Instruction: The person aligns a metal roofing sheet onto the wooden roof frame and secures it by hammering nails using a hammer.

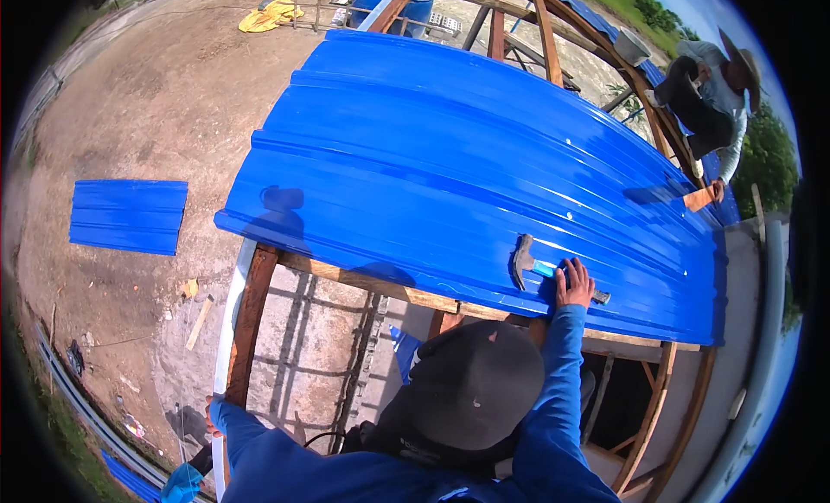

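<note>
My right hand (pixel 575 282) is over the handle of a claw hammer (pixel 523 262) with a blue grip, its fingers around the handle. The hammer lies along a large blue ribbed roofing sheet (pixel 415 157). Lower left, my left hand (pixel 212 415) grips the outer edge of a wooden beam (pixel 251 330) faced with a white strip; my sleeve hides part of that hand. Between my arms, a black cap (pixel 475 386) and dark clothing cover some of the timber framing. Wooden beams support the sheet's near edge.
A co-worker (pixel 709 105) in a hat crouches at the far right, one hand on an orange-brown piece (pixel 699 198) over the sheet. Below lie a smaller blue sheet (pixel 128 216) and bare ground. Blue barrels (pixel 370 1) and a yellow cloth (pixel 270 15) are at the back.
</note>
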Tool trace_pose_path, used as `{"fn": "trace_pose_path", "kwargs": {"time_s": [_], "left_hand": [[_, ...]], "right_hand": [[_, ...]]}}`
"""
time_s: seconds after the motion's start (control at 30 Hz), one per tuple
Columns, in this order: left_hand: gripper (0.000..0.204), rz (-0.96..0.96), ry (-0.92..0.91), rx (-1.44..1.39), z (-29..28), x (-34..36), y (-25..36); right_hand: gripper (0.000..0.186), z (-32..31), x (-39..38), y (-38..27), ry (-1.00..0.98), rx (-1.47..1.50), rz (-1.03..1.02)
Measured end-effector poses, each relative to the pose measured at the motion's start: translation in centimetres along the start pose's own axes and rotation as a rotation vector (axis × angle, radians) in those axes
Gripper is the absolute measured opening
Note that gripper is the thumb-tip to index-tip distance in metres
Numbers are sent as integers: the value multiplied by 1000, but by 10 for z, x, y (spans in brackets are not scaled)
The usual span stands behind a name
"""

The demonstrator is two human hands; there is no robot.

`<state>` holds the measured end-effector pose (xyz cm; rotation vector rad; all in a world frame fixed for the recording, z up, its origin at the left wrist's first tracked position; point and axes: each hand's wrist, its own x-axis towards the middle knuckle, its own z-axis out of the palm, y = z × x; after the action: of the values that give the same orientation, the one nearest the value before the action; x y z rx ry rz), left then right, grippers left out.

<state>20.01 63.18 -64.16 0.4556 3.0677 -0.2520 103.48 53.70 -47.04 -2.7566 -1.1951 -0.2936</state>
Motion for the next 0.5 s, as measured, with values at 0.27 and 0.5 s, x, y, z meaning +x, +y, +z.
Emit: {"fn": "trace_pose_path", "kwargs": {"time_s": [0.27,0.5], "left_hand": [[52,79,106,13,-3,-3,27],[52,139,113,-2,0,-4,42]], "right_hand": [[42,3,-5,-1,25,91,46],[42,5,-9,1,78,100,15]]}}
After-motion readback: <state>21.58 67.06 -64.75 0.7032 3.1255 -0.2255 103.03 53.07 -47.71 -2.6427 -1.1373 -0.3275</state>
